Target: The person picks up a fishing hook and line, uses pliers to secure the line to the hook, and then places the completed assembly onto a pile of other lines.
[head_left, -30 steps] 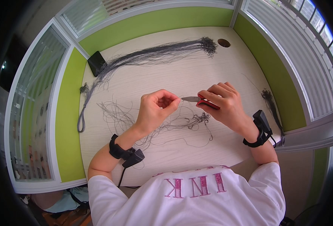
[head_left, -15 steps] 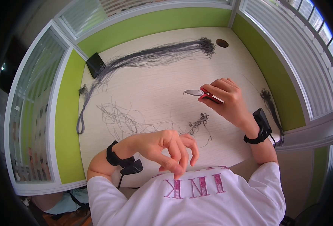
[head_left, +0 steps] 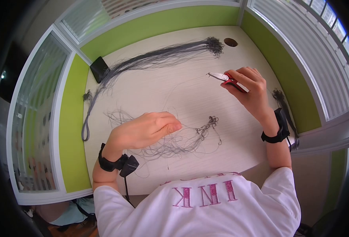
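Two hands had parted: the left hand had dropped onto the loose threads on the bench, fingers curled over them. The right hand had lifted away, fingers gripping the red snips.

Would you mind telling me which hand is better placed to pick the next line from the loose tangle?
Probably the left hand: it rests on the loose tangle, fingers free. The right hand is raised well above it, closed on the red snips.

The left hand covers part of the loose threads at centre frame. The red snips, upper right, sit half buried in the right hand; their blades are too small to read.
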Motion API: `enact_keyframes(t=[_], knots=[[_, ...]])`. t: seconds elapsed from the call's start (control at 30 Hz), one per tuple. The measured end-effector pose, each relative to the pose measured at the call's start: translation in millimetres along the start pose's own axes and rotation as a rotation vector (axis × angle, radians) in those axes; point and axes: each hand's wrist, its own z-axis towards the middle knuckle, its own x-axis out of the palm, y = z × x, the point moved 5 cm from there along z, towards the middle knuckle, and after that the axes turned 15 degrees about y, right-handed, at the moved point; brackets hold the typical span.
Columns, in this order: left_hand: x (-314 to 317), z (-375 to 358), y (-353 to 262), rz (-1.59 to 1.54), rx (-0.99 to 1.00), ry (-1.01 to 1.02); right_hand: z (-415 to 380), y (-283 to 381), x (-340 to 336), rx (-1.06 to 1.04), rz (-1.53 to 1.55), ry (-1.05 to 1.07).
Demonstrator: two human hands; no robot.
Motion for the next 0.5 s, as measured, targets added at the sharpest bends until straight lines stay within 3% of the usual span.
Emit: enact_keyframes(t=[0.07, 0.13, 0.17, 0.23, 0.27, 0.33, 0.37, 0.43, 0.47, 0.5], knots=[[-0.3, -0.1, 2.4, -0.052, -0.04, 0.011, 1.2, -4.5, -7.0, 0.015, -0.009, -0.021], [-11.1, -4.6, -2.3, -0.061, 0.042, -0.191, 0.4, -10.1, -12.1, 0.045, -0.022, -0.051], [-13.1, -5.2, -4.4, -0.061, 0.04, -0.187, -0.2, -12.2, -12.5, 0.048, -0.019, -0.052], [-28.9, -11.7, -12.9, 0.172, 0.009, -0.421, -1.2, -16.0, -14.2, 0.072, -0.007, -0.08], [-29.8, -9.9, -13.0, 0.174, 0.009, -0.419, -1.1, -16.1, -13.8, 0.071, 0.007, -0.081], [-35.3, -11.6, -22.7, 0.194, 0.215, -0.549, -0.1, -12.2, -13.2, 0.065, 0.012, -0.071], [-34.9, -12.0, -23.1, 0.196, 0.217, -0.55, 0.5, -9.3, -12.1, 0.055, 0.018, -0.055], [-22.2, -10.5, -29.3, -0.696, 0.699, -0.141, -0.5, -5.5, -3.2, 0.048, 0.039, -0.021], [-17.8, -12.6, -31.3, -0.695, 0.699, -0.143, -1.1, -3.1, 3.9, 0.041, 0.06, 0.015], [-10.4, -17.4, -41.0, -0.985, 0.942, 0.065, -2.7, 0.6, 10.9, 0.038, 0.061, 0.015]])
